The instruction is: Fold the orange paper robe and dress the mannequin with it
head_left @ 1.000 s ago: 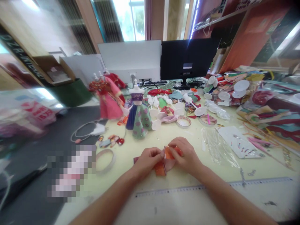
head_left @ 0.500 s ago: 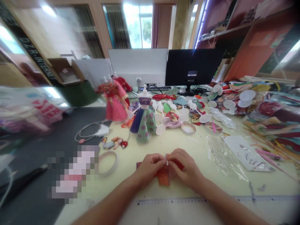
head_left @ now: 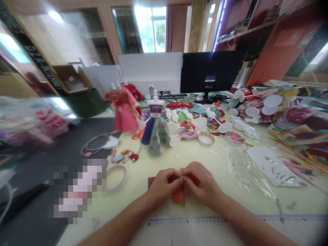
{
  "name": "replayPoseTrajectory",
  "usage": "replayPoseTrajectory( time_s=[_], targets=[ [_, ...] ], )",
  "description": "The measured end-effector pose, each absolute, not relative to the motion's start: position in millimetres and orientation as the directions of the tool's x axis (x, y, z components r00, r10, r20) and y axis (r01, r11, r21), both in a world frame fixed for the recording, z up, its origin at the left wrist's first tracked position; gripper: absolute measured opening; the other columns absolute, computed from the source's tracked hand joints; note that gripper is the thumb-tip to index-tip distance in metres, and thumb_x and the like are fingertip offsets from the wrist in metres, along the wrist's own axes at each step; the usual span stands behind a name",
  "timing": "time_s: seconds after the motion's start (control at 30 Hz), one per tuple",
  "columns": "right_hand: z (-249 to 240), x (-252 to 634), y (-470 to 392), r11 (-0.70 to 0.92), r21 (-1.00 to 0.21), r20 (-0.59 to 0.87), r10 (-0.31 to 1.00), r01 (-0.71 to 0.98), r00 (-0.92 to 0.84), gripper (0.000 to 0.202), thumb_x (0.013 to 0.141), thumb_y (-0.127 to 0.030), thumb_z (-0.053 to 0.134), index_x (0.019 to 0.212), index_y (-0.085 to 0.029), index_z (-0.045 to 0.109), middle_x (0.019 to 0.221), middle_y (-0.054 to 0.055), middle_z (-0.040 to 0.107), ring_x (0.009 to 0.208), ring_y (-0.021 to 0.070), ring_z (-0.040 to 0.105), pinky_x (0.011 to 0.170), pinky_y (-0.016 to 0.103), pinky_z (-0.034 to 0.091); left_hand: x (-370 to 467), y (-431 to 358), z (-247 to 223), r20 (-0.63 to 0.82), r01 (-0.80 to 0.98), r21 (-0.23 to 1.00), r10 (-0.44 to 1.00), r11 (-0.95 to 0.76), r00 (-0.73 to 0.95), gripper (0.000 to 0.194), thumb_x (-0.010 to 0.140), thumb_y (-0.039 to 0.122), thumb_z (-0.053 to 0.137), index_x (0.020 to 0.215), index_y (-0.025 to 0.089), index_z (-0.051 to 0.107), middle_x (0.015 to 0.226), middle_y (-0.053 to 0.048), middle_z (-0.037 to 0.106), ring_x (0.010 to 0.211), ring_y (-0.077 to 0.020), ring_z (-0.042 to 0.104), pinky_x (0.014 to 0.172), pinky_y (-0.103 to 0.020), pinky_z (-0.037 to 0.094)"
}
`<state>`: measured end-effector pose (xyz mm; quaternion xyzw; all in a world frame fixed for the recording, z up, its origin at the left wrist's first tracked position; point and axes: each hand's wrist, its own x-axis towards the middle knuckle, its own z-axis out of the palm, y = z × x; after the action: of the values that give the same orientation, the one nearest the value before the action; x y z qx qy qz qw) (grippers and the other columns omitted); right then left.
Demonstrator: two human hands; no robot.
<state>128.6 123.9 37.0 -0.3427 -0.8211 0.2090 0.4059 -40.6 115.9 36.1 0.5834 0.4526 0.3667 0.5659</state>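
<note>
Both hands meet over a small piece of orange-red fabric (head_left: 178,196) just above the table. My left hand (head_left: 165,182) pinches its upper edge between thumb and fingers, and a dark red part of the cloth shows beyond its left side. On the other side my right hand (head_left: 201,179) pinches the same edge, its fingertips touching or nearly touching the left ones. A thin pale trim line runs down the fabric's right edge. Much of the cloth is hidden behind the fingers.
A ruler (head_left: 189,221) lies along the near side. Rolls of tape (head_left: 125,181), a clear plastic bag (head_left: 246,171) and a white card (head_left: 271,167) surround the hands. Farther back stand a mini dress form (head_left: 157,133), pink doll dresses (head_left: 124,118), fabric heaps and monitors (head_left: 212,71).
The hands keep their pinch on the fabric, with the fingertips drawn slightly closer together at its upper edge. The camera view has shifted a little.
</note>
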Motion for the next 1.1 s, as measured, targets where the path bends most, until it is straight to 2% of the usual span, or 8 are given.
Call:
replayPoseTrajectory(
  time_s=[0.17,0.27,0.33,0.4,0.53,0.7,0.9,1.1],
  targets=[
    [45.2,131.2,121.9,0.643,-0.702,0.474,0.743,0.307,-0.472,0.030,0.081,-0.012,0.044,0.109,-0.022,0.048,0.110,0.008,0.051,0.103,0.0208,0.046,0.088,0.038,0.040,-35.4,112.1,35.9,-0.046,0.207,0.978,0.949,-0.021,0.313,0.009,0.072,0.020,0.055,0.070,0.013,0.061,0.070,-0.002,0.062,0.066,-0.0123,0.053,0.062,-0.023,0.042],
    [46.5,131.3,123.8,0.647,-0.694,0.435,0.727,0.316,-0.532,0.017,0.083,-0.016,0.045,0.098,-0.021,0.052,0.091,0.005,0.057,0.090,0.0196,0.049,0.082,0.037,0.041,-33.7,109.8,34.5,-0.043,0.277,0.959,0.944,-0.053,0.327,0.012,0.072,0.018,0.052,0.070,0.014,0.063,0.071,-0.002,0.064,0.067,-0.0131,0.055,0.062,-0.023,0.042],
    [45.1,131.5,125.4,0.649,-0.675,0.433,0.733,0.350,-0.525,0.007,0.082,-0.016,0.048,0.083,-0.020,0.054,0.075,0.002,0.056,0.078,0.0180,0.049,0.075,0.034,0.041,-34.1,109.5,34.3,-0.053,0.297,0.954,0.950,-0.044,0.309,0.012,0.071,0.018,0.052,0.069,0.014,0.063,0.068,-0.002,0.063,0.064,-0.0125,0.054,0.059,-0.023,0.041],
    [43.1,132.3,126.5,0.626,-0.683,0.423,0.759,0.376,-0.495,0.007,0.080,-0.015,0.051,0.076,-0.020,0.053,0.069,0.001,0.054,0.073,0.0167,0.048,0.069,0.031,0.040,-35.5,110.1,35.0,-0.063,0.282,0.959,0.957,-0.021,0.284,0.011,0.071,0.020,0.054,0.068,0.013,0.062,0.065,-0.001,0.061,0.061,-0.0114,0.052,0.057,-0.022,0.040],
    [42.2,133.3,127.4,0.539,-0.759,0.368,0.818,0.366,-0.441,0.007,0.078,-0.018,0.051,0.072,-0.019,0.053,0.071,0.001,0.053,0.071,0.0150,0.049,0.064,0.028,0.040,-38.8,111.6,39.0,-0.123,0.157,0.984,0.953,0.081,0.277,0.014,0.070,0.027,0.059,0.069,0.013,0.058,0.064,0.000,0.057,0.060,-0.0097,0.050,0.056,-0.021,0.038],
    [47.0,132.2,127.6,0.342,-0.885,0.193,0.888,0.317,-0.418,0.011,0.080,-0.023,0.049,0.071,-0.018,0.053,0.067,0.000,0.055,0.062,0.0129,0.050,0.055,0.024,0.040,-40.7,111.6,44.6,-0.220,0.034,0.975,0.930,0.220,0.295,0.021,0.069,0.033,0.062,0.070,0.013,0.056,0.065,0.000,0.056,0.058,-0.0091,0.049,0.055,-0.021,0.036],
    [49.0,134.1,125.3,0.203,-0.971,0.112,0.850,0.123,-0.515,0.006,0.077,-0.020,0.053,0.083,-0.019,0.053,0.077,0.001,0.058,0.073,0.0141,0.055,0.064,0.025,0.045,-40.5,111.1,45.6,-0.207,0.080,0.978,0.927,0.192,0.313,0.017,0.068,0.029,0.062,0.067,0.013,0.055,0.063,0.001,0.055,0.058,-0.0084,0.047,0.054,-0.020,0.034],
    [45.6,132.3,122.5,0.177,-0.976,0.083,0.844,0.129,-0.530,0.012,0.075,-0.013,0.054,0.086,-0.018,0.052,0.077,-0.001,0.056,0.070,0.0119,0.053,0.062,0.023,0.043,-38.5,110.7,44.4,-0.177,0.093,0.984,0.916,0.154,0.359,0.008,0.065,0.019,0.059,0.064,0.013,0.055,0.062,0.002,0.054,0.057,-0.0074,0.046,0.055,-0.019,0.034]
  ],
)
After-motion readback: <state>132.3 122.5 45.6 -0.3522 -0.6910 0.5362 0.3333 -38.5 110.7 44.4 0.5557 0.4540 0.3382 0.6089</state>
